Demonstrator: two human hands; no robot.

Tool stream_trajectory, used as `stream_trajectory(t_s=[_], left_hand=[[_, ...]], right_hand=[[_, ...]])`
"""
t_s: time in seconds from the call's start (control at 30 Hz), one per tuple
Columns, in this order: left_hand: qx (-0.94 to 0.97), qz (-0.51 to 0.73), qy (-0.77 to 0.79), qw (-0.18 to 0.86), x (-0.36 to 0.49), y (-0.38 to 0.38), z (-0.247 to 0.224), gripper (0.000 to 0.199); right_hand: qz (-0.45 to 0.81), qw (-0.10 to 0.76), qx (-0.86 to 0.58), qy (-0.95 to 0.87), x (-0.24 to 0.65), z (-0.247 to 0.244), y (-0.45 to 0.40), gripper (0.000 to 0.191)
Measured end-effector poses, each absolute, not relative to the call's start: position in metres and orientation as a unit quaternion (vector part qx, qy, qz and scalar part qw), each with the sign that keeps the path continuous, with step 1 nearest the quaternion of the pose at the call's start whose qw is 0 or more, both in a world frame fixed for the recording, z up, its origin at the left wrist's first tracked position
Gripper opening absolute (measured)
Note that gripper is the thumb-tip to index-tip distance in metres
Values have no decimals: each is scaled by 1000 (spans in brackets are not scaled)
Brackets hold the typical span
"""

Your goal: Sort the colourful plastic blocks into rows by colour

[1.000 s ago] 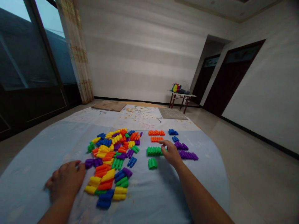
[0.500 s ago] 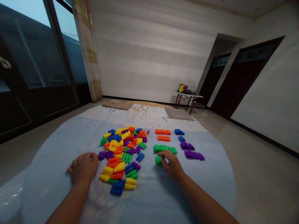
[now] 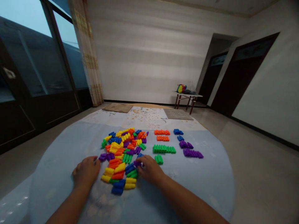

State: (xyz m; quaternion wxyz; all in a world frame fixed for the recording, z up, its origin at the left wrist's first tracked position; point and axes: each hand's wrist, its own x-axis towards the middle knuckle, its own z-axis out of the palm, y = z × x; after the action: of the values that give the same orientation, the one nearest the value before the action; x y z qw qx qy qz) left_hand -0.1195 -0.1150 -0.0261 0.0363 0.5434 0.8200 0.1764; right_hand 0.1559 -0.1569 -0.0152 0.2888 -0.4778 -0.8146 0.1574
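Observation:
My right hand is at the right edge of a mixed pile of plastic toy pieces, its thumb and fingertips closed on a purple toy piece. A blue piece lies just beyond those fingers. Resting on the cloth left of the pile, my left hand has curled fingers, and I see nothing in it. Purple pieces lie close to its fingertips. Sorted by colour on the right are green pieces, a small green group, orange rows, blue pieces and purple pieces.
A pale blue cloth covers the round table, with a flowered white cloth across its far part. Two flat mats, a brown one and a grey one, lie at the far edge. Behind stands a small side table.
My right hand has moved left from the small green group to the pile and closed on a purple piece. The green group now lies uncovered. My left hand has hardly moved.

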Motion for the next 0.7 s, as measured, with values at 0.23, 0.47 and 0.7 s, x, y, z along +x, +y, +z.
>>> stream_trajectory(t_s=[0.23, 0.47, 0.7], left_hand=[[546, 157, 822, -44, -115, -118, -36, 53], [541, 147, 827, -41, -111, -119, -37, 52], [541, 148, 826, -62, -110, -120, -40, 54]], right_hand=[[185, 214, -548, -787, 182, -11, -178, 24], [164, 300, -497, -797, 198, -21, -181, 32], [175, 272, -400, -858, 195, -32, -176, 52]])
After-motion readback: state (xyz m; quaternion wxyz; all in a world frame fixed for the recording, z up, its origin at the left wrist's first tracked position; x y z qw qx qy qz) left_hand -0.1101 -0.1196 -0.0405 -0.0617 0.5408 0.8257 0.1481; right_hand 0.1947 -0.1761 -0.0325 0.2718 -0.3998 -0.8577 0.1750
